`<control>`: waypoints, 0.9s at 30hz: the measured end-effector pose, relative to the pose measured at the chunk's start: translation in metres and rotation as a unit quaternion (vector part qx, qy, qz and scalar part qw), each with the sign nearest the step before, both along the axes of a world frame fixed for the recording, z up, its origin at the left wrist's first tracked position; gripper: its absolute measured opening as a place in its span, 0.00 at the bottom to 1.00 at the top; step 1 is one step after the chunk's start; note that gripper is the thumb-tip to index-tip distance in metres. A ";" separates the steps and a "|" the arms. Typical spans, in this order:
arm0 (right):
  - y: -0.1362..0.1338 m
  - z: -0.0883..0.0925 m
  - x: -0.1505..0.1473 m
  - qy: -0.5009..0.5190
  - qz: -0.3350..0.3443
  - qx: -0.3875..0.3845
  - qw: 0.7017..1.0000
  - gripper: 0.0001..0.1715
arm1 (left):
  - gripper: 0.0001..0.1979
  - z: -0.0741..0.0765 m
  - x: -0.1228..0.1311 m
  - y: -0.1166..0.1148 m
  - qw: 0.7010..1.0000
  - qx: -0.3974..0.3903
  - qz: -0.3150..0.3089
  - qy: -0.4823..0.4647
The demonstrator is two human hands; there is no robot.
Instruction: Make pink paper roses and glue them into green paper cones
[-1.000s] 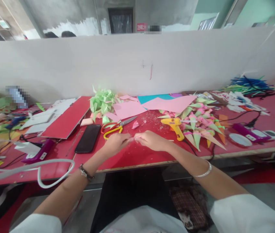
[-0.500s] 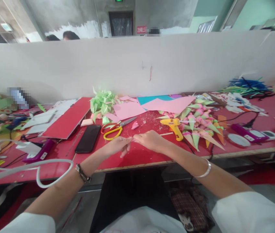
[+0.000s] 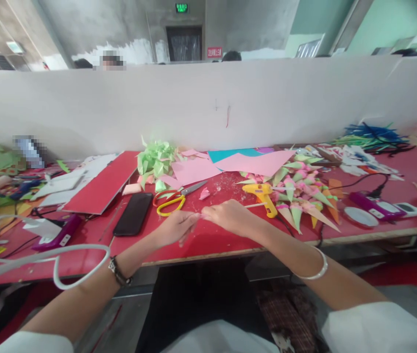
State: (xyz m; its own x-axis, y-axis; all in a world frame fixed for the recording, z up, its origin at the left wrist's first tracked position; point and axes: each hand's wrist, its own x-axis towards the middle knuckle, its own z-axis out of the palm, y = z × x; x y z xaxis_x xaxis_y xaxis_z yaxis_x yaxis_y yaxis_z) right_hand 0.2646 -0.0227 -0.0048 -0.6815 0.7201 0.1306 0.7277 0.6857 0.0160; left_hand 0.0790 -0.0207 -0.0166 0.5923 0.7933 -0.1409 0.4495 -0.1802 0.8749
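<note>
Whatever sits between the fingertips of the left hand (image 3: 173,228) and the right hand (image 3: 226,215) is too small to tell. The right hand hides the near end of a thin stick (image 3: 254,205). The counter (image 3: 212,241) and a white cable (image 3: 56,272) are cut off by the left edge.

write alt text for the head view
A left hand and right hand meet fingertip to fingertip over a red table, the right pinching a pale scrap. Scissors, a phone, a glue gun and paper cones lie nearby.
</note>
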 end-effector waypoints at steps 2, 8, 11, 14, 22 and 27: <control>-0.001 0.002 0.000 -0.049 0.002 0.052 0.997 0.15 | 0.22 0.000 0.003 -0.001 0.995 -0.081 0.024 -0.046; 0.004 -0.003 0.002 -0.072 0.031 0.143 0.987 0.22 | 0.19 0.002 0.010 -0.002 0.931 -0.306 0.039 -0.192; 0.007 -0.008 0.001 -0.070 0.036 0.120 0.990 0.21 | 0.20 -0.003 0.010 -0.003 0.941 -0.289 0.028 -0.174; 0.010 -0.014 0.003 -0.067 0.025 0.062 0.996 0.17 | 0.22 -0.008 -0.006 -0.002 0.988 -0.130 -0.005 -0.088; 0.012 -0.052 0.028 -0.048 -0.076 -0.020 0.996 0.18 | 0.35 -0.028 -0.165 0.028 0.921 0.228 0.239 0.206; 0.012 -0.056 0.026 -0.029 -0.102 -0.063 0.992 0.19 | 0.43 -0.067 -0.222 0.045 0.893 0.203 0.207 0.344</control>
State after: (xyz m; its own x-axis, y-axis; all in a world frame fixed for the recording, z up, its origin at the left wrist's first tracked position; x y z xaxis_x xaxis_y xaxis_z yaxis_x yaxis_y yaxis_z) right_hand 0.2903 -0.0110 -0.0613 -0.5244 0.8515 -0.0053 0.8514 0.5242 -0.0151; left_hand -0.1427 0.0246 -0.0835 0.1199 0.9927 -0.0100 0.9575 -0.1129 0.2654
